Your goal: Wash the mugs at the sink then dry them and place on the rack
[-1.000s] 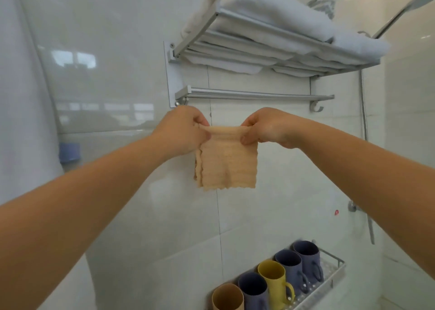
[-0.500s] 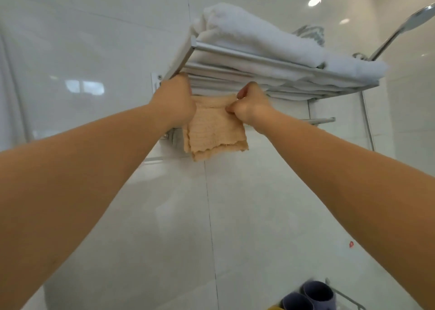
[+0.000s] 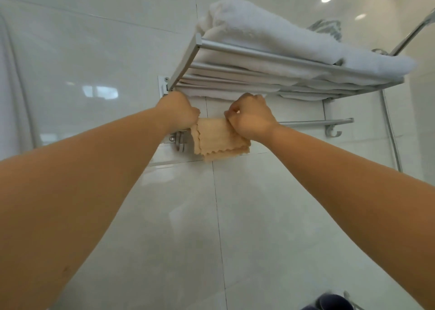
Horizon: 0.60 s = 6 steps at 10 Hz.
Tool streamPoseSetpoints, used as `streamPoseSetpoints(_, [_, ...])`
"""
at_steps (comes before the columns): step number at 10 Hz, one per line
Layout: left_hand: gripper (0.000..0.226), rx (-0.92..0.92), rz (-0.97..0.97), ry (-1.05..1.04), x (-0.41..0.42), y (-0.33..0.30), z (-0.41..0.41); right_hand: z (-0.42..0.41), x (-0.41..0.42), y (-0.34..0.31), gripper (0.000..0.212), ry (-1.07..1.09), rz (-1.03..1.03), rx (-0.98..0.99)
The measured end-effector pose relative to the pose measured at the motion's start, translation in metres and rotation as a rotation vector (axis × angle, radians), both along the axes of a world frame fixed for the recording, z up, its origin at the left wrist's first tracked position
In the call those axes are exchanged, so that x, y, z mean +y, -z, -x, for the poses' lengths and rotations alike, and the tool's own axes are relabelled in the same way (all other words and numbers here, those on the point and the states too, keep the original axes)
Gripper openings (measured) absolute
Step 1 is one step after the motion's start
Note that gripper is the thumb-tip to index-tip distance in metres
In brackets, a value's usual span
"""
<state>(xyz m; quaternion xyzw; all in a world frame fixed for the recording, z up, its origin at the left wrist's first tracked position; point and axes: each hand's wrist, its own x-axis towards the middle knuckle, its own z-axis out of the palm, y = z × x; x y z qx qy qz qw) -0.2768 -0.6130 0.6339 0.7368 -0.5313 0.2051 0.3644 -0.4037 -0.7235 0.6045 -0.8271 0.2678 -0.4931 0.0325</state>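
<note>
A small peach cloth (image 3: 219, 140) hangs over the lower rail (image 3: 315, 122) of a wall-mounted metal towel rack, its wavy hem pointing down. My left hand (image 3: 180, 113) grips the cloth's upper left corner at the rail. My right hand (image 3: 250, 116) pinches its upper right corner, fingers curled. At the bottom edge of the view only the rim of a dark blue mug (image 3: 334, 302) shows, standing on a metal mug rack (image 3: 350, 301).
Folded white towels (image 3: 270, 34) lie on the rack's upper shelf (image 3: 270, 55) just above my hands. A shower head arm (image 3: 414, 32) and its vertical pipe (image 3: 390, 131) run along the right. Glossy white wall tiles (image 3: 164, 227) fill the view.
Both hands raised the cloth from chest height up under the shelf, then brought it onto the lower rail. The view tilted upward, so most mugs dropped out of sight.
</note>
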Motion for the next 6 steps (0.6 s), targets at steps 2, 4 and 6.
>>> streamPoseSetpoints(2, [0.039, -0.101, -0.199, 0.112, 0.004, 0.007, -0.001, 0.001, 0.011, 0.001, 0.022, -0.168, -0.191, 0.244])
streamPoseSetpoints(4, [0.049, -0.09, -0.259, 0.082, 0.009, 0.005, -0.009, -0.004, 0.015, -0.001, 0.037, -0.109, -0.184, 0.29])
streamPoseSetpoints(6, [0.027, -0.11, 0.011, 0.099, 0.015, 0.017, -0.005, -0.002, 0.017, 0.012, 0.046, -0.2, -0.198, -0.104])
